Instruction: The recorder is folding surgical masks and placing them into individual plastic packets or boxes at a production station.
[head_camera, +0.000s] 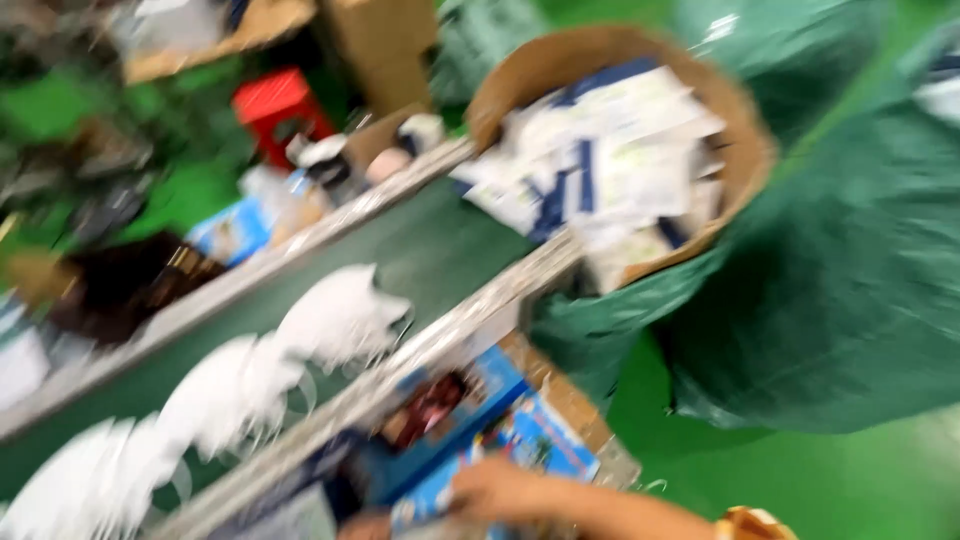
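Note:
The whole view is motion-blurred. My right hand (500, 490) reaches in from the lower right, with an orange cuff on the wrist, and lies on blue printed packets (520, 440) in an open cardboard box (585, 420) beside the belt. Whether its fingers grip a packet is too blurred to tell. A small skin-coloured patch at the bottom edge may be my left hand (362, 524). White cup-shaped masks (335, 315) lie in a row on a green conveyor belt (440, 250) with metal side rails.
A round cardboard drum (745, 150) lined with a green bag holds several white and blue packets at the upper right. A red box (275, 105), bottles and clutter sit beyond the far rail. The floor is green.

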